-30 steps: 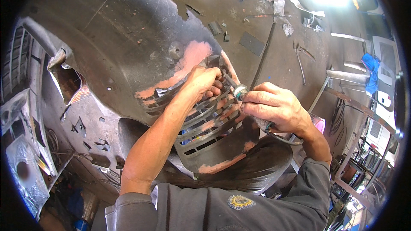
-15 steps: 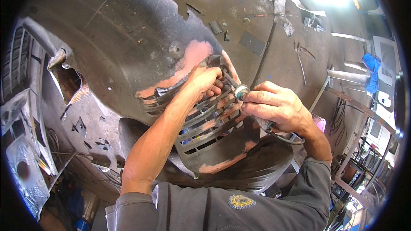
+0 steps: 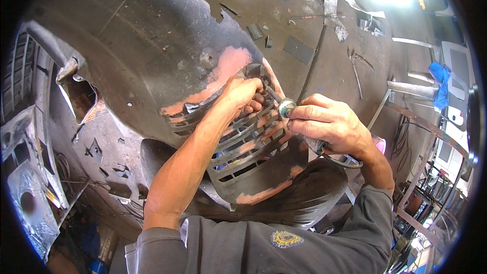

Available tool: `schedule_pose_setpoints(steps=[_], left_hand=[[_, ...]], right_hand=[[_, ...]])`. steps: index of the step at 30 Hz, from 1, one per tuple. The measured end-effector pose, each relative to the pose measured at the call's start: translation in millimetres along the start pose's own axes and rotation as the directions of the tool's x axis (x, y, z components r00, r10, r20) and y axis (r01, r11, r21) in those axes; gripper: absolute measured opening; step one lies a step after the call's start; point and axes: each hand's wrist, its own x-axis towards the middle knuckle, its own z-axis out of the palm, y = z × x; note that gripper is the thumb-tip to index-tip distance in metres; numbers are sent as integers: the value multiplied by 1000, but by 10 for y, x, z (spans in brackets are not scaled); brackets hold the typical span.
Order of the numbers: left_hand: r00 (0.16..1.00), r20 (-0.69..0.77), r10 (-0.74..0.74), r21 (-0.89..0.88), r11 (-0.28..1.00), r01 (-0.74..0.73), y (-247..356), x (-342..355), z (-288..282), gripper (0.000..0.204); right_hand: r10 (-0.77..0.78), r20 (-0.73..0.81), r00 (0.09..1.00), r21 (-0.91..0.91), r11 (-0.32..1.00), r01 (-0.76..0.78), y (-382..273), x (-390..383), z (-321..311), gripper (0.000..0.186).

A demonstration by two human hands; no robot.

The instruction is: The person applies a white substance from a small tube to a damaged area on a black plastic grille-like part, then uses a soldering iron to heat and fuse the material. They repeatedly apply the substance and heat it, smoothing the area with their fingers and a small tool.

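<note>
Right hand: the right hand [image 3: 332,124] grips a slim tool, its fingers pinching the body just behind a round, pale collar; the thumb is mostly hidden.
Tool: the corded tool [image 3: 285,108] lies aslant over the slatted section, close to the panel's right edge, its narrow shaft pointing up and left to the other hand.
Cord: the dark cord [image 3: 345,165] leaves the tool's rear below the palm and curves under the right wrist.
Left hand: the left hand [image 3: 242,96] rests on the slats with its fingers curled, index and thumb close around the shaft's tip; whether they pinch anything small, I cannot tell.
Slatted section: the dark slatted section [image 3: 241,148] sits at the lower right end of the large dark panel [image 3: 152,35], with open gaps between its bars.
Salmon patches: one broad salmon patch [image 3: 235,62] lies above the left hand, near the panel's right edge; a second streak [image 3: 264,194] runs along the slatted section's lower edge.
Floor: past the panel's right edge, a flat dark rectangle [image 3: 299,49] lies on the floor [image 3: 335,83], with a long-handled plier-like tool [image 3: 356,73] farther right.
Frame: a blue cloth [image 3: 440,85] hangs on the metal frame [image 3: 413,90], by its upper corner.
</note>
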Motion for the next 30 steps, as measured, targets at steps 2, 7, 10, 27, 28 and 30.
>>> schedule_pose_setpoints(steps=[2,7,10,27,28,30], left_hand=[[1000,1,0,-6,1000,0,-5,8,0,22],[1000,-4,0,-3,1000,0,-12,20,-3,22],[1000,-14,-14,-10,1000,14,12,-13,11,23],[999,22,-33,5,999,33,24,-6,-40,29],[999,26,-34,10,999,33,29,-3,-34,30],[999,25,-37,17,999,36,49,-24,-42,31]], right_hand=[[-3,1,1000,-2,1000,3,2,3,-6,43],[8,19,1000,0,1000,-8,-11,-3,-37,47],[14,26,1000,-21,1000,-13,-9,-56,-78,56],[189,-335,923,62,982,-179,-363,-231,-245,41],[188,-341,921,64,982,-177,-367,-233,-241,41],[197,-377,905,99,980,-172,-365,-227,-238,37]])
